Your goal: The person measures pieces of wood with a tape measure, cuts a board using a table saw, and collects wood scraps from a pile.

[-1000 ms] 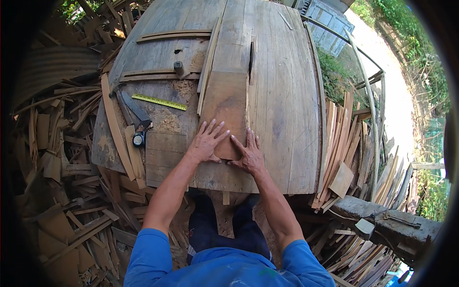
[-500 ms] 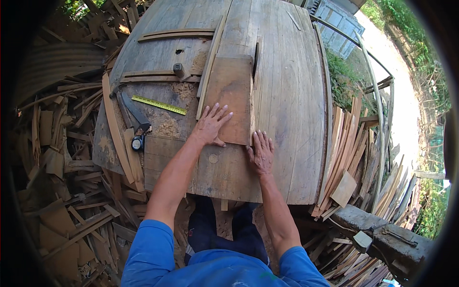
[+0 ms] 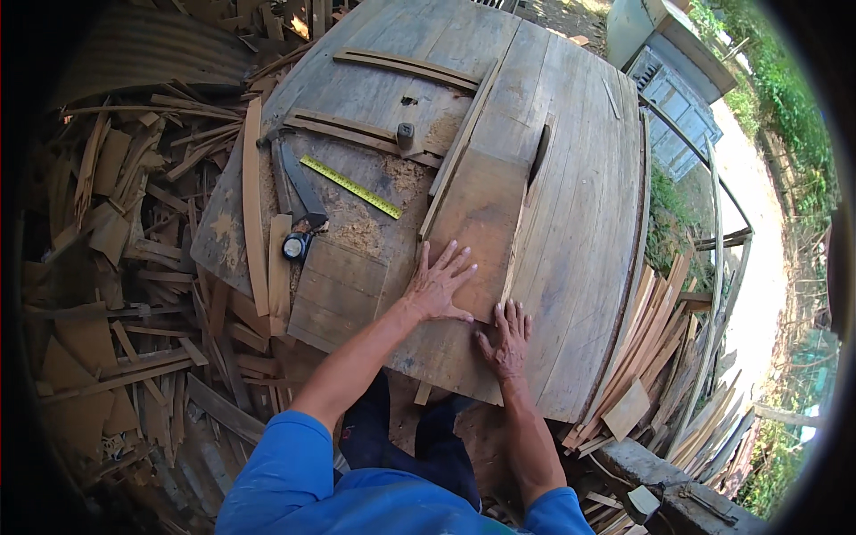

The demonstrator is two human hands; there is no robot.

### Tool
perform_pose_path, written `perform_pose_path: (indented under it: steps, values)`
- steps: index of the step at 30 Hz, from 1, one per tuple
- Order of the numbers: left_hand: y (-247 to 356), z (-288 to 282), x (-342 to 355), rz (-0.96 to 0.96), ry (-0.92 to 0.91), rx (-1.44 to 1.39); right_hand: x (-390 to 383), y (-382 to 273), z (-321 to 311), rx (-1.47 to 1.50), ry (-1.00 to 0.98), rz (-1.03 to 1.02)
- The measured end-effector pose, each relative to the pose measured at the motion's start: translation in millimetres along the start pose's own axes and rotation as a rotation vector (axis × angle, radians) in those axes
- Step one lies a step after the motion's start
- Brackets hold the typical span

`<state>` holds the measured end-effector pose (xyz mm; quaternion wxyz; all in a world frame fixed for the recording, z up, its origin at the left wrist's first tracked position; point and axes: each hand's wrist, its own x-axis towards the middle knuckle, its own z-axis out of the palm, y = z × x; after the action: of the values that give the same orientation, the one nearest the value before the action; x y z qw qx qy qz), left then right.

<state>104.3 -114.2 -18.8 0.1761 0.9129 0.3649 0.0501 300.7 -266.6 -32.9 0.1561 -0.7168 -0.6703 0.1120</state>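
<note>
A flat brown wooden board [image 3: 482,209] lies on the plank-topped saw table [image 3: 584,178]. Its left side runs along a long wooden strip [image 3: 459,147]. By its far right corner, a dark saw blade [image 3: 539,153] stands in a slot. My left hand [image 3: 435,287] rests on the near part of the board, fingers spread, thumb by the near edge. At the near right corner, my right hand [image 3: 508,341] lies with its fingers stretched forward, touching the board's end and the tabletop. Neither hand is wrapped around anything.
Left on the table are a yellow measuring strip [image 3: 350,187], a dark angled tool [image 3: 299,185], a round black-and-white tape measure [image 3: 295,246], a small dark block [image 3: 406,135] and sawdust [image 3: 358,235]. Scrap wood [image 3: 147,259] piles up left; leaning slats [image 3: 635,343] stand right.
The view has turned and shifted, so the table sits lower and tilted in the picture. Both hands keep about the same places on the board, which shows no clear movement along the table.
</note>
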Motion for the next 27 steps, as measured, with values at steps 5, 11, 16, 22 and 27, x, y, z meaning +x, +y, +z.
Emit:
perform_pose_path:
  steps: [5, 11, 16, 22, 27]
  values:
    - [79.0, 9.6, -102.5, -0.178, 0.031, -0.16, -121.9, -15.4, -27.5, -0.035, -0.219, -0.017]
    - [91.3, 19.8, -114.5, -0.618, 0.361, -0.379, -206.6, -47.1, -40.4, 0.253, -0.146, 0.267]
    - [77.3, 38.3, -82.3, -0.712, 0.435, -0.372, -135.3, -84.6, -44.2, 0.719, -0.131, 0.973]
    - [48.5, 18.6, -23.4, -0.436, 0.185, -0.454, -159.4, -67.4, -51.1, 0.736, -0.016, 0.906]
    - [-28.2, -7.9, 96.3, -0.28, 0.006, 0.374, -180.4, -46.2, -65.6, 0.841, 0.011, 0.883]
